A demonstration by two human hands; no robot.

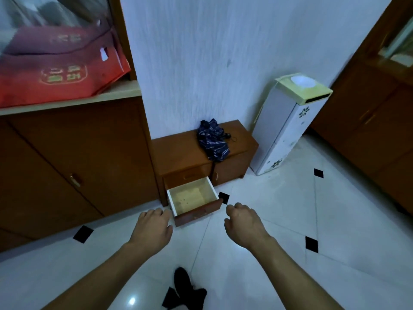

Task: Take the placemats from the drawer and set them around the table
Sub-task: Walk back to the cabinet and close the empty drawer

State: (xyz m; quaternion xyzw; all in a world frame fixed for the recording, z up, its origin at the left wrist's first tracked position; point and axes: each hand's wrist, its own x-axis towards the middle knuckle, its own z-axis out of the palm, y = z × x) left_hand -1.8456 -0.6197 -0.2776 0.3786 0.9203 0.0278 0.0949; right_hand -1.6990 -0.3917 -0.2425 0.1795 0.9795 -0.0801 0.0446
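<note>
A small wooden drawer (196, 214) stands pulled out from the low brown cabinet (178, 148) by the wall. Its pale inside shows a flat yellowish sheet or base (190, 198); I cannot tell whether that is a placemat. My left hand (152, 229) hovers just left of the drawer front, fingers curled downward, holding nothing. My right hand (243, 222) hangs just right of the drawer front, fingers loosely curled, also holding nothing. Neither hand touches the drawer. No table is in view.
A folded dark blue umbrella (213, 140) lies on the low cabinet. A tall white unit (283, 130) leans by the wall at right. A big brown sideboard (67, 162) with red bags (55, 70) is at left. My dark shoe (183, 283) is on the white tiled floor.
</note>
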